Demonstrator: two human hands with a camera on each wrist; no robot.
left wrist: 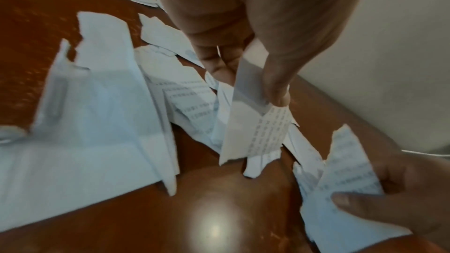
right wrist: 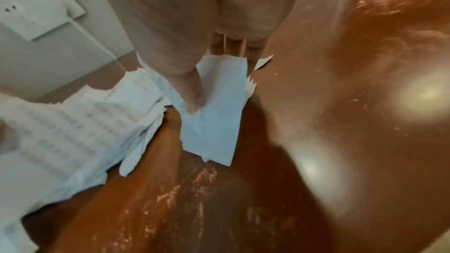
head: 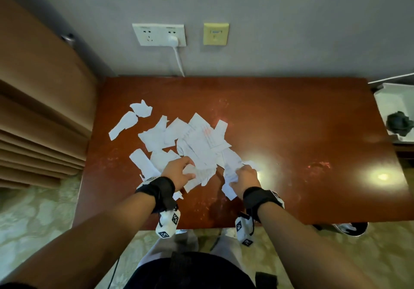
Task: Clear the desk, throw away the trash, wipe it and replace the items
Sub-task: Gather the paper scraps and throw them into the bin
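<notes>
While the torn paper scraps [head: 190,138] lie spread over the left half of the desk [head: 302,120], I have both hands at the near edge of the heap, close but not touching. My left hand [head: 179,170] pinches a printed strip [left wrist: 253,122] between thumb and fingers, lifted so that it hangs clear of the pieces under it; my right hand [head: 245,178] is curled round a small sheaf [right wrist: 214,122] of scraps, thumb pressed on top so the loose sheets cannot slide apart. I judge I am at the gathering step: the trash is being bundled from the near side because my reach is shortest there, and the farther pieces lie flat, not yet gathered. Two stray scraps [head: 132,118] sit apart at the far left and will need their own reach. A white tray [head: 385,100] stands at the desk's right end with a dark crumpled cloth [head: 399,124] in it, probably kept there for the wiping. No bin shows in any view, so I cannot tell where the bundles go
</notes>
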